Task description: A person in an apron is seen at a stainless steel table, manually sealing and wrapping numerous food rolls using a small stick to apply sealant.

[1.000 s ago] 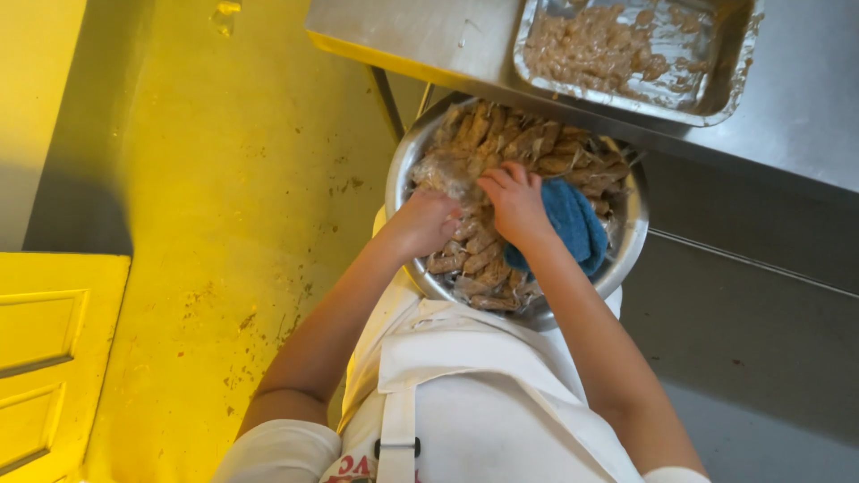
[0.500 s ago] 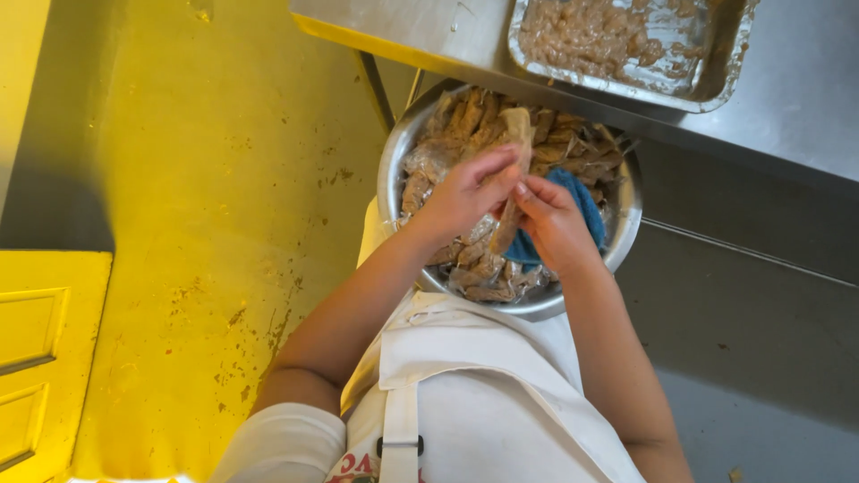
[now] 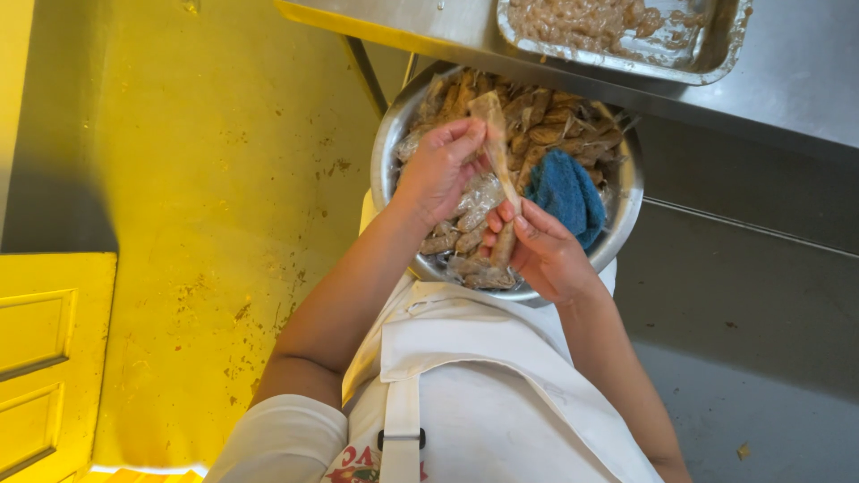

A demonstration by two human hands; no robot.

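Hands, left (image 3: 440, 170) and right (image 3: 541, 252), both gripping one pale shrimp (image 3: 497, 148) over shrimp-filled steel bowl (image 3: 390, 143) with blue cloth (image 3: 565, 193).

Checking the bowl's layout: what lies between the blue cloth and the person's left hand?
In the head view, the long pale shrimp that both hands hold stretches between the blue cloth and the left hand, above the shrimp filling the metal bowl; the right hand pinches its lower end.

A steel counter (image 3: 805, 72) carries a metal tray (image 3: 716, 45) of peeled shrimp.
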